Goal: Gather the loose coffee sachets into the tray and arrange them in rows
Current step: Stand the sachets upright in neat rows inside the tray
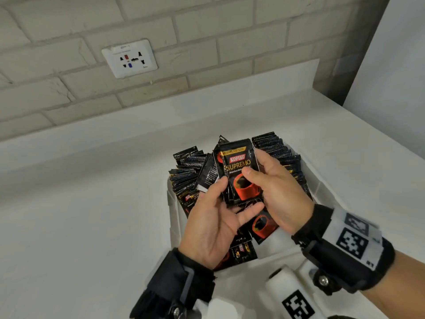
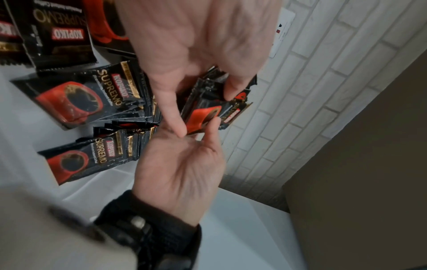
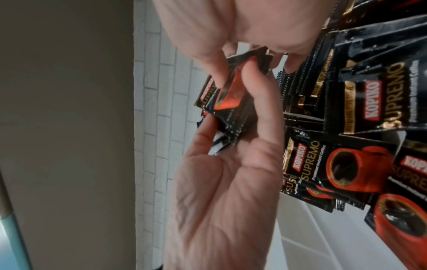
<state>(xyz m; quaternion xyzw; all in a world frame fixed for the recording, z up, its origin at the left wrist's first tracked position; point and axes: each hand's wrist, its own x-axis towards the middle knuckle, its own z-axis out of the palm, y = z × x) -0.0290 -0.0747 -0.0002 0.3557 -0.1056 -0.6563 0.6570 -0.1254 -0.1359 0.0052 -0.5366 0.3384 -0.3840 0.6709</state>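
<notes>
I hold a small stack of black Kopiko Supremo coffee sachets (image 1: pixel 239 171) upright above the white tray (image 1: pixel 171 217). My left hand (image 1: pixel 236 195) grips the stack's lower left, thumb on the front and fingers underneath. My right hand (image 1: pixel 253 163) pinches its right edge, thumb across the printed face. The wrist views show the same stack (image 2: pixel 208 109) (image 3: pixel 233 106) between my left hand (image 2: pixel 198 135) (image 3: pixel 254 71) and right hand (image 2: pixel 205 102) (image 3: pixel 228 102). Standing rows of sachets (image 1: pixel 186 171) fill the tray's left and right sides. Flat loose sachets (image 1: pixel 262 226) lie at its near end.
The tray sits on a white counter (image 1: pixel 92 203) against a white brick wall with a power socket (image 1: pixel 130 58). A grey panel (image 1: pixel 391 54) bounds the counter's right end. White marker-tagged camera mounts (image 1: pixel 296 302) show at the bottom edge.
</notes>
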